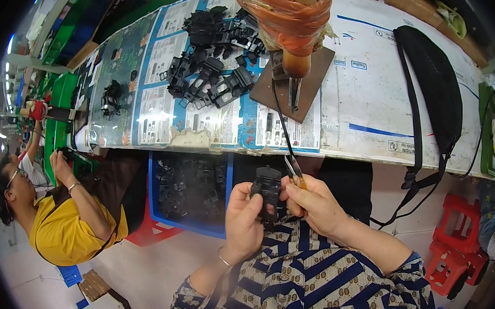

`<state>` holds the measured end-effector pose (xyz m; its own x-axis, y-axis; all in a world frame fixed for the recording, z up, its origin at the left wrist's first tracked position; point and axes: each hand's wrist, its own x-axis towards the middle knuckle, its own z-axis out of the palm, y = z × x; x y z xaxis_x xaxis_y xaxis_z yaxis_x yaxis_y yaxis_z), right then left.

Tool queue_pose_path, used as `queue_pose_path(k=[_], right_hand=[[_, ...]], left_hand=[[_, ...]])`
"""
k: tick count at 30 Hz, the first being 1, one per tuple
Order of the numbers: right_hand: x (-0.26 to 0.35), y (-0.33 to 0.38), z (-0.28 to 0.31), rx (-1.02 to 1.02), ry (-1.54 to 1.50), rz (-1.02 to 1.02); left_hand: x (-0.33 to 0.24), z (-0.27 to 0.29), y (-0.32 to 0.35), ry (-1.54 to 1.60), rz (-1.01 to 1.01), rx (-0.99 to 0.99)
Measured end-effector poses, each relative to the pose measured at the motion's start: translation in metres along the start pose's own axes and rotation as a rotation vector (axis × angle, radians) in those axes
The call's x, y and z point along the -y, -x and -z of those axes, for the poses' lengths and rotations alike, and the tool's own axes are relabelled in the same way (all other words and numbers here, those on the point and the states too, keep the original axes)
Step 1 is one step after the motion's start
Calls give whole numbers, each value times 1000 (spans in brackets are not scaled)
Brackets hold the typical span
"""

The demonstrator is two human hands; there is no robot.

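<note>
My left hand (245, 224) grips a black moulded plastic part (267, 185) upright by its lower left side, thumb across the front. My right hand (321, 210) is closed around a small hand tool with two pointed metal blades and an orange-yellow grip (297, 180); its tips point up and away from me. The right fingertips are beside the part's right edge; I cannot tell whether they touch it. Both hands are in front of the table's near edge, above my lap.
A pile of black plastic parts (210, 73) lies on the table (349, 113). Behind my hands, a fixture wrapped in orange film (287, 15) stands over a brown board (317, 81). A black bag (432, 93) lies right; a blue crate (228, 188) holds more parts. A co-worker in yellow (73, 231) sits left.
</note>
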<state>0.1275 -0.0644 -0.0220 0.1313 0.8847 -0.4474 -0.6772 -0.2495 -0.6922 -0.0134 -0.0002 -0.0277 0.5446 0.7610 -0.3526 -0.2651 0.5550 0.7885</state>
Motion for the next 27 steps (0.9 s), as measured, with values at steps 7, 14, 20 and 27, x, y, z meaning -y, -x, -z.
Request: queue_pose_path(k=[7, 14, 20, 27], right_hand=[[0, 2, 8, -42, -66, -28], [1, 3, 14, -49, -134, -61], [1, 6, 22, -1, -92, -55], [16, 9, 25, -58, -11, 42]], left_hand=[[-7, -1, 6, -287, -91, 119], [-4, 0, 2, -346, -104, 179], [-11, 0, -4, -534, -171, 194], [-34, -18, -18, -769, -168, 176]])
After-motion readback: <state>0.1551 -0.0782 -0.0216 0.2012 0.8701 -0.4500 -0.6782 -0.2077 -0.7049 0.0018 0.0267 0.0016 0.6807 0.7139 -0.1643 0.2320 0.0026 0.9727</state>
